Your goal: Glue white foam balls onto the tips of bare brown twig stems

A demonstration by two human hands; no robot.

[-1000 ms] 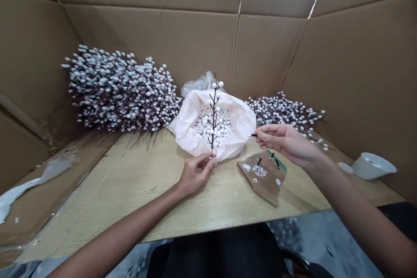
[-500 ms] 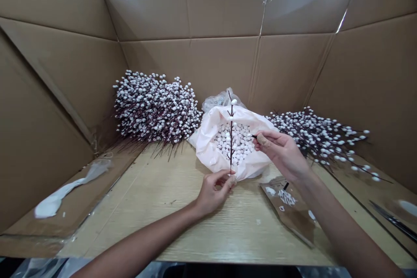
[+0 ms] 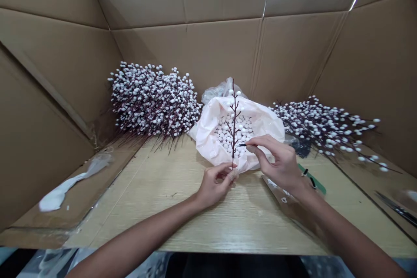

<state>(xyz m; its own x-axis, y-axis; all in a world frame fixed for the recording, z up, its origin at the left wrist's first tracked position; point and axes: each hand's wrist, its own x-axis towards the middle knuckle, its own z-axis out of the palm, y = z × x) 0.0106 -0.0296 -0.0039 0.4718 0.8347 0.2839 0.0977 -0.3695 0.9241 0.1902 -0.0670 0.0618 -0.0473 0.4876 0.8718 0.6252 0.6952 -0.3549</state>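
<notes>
Light oak-grain tabletop (image 3: 195,221), flanked by cardboard flaps. At centre back, pale pink tissue wrap (image 3: 208,139), gathered around a mass of white berries (image 3: 223,134). Just left of the wrap, dense bundle of white-berried branches (image 3: 153,104), stem ends toward the front. Just right, looser bundle of the same branches (image 3: 322,130). Front right, torn kraft paper piece (image 3: 286,208), white-marked, lying flat. Beside it, narrow green strip (image 3: 314,181), black marks near one end.
</notes>
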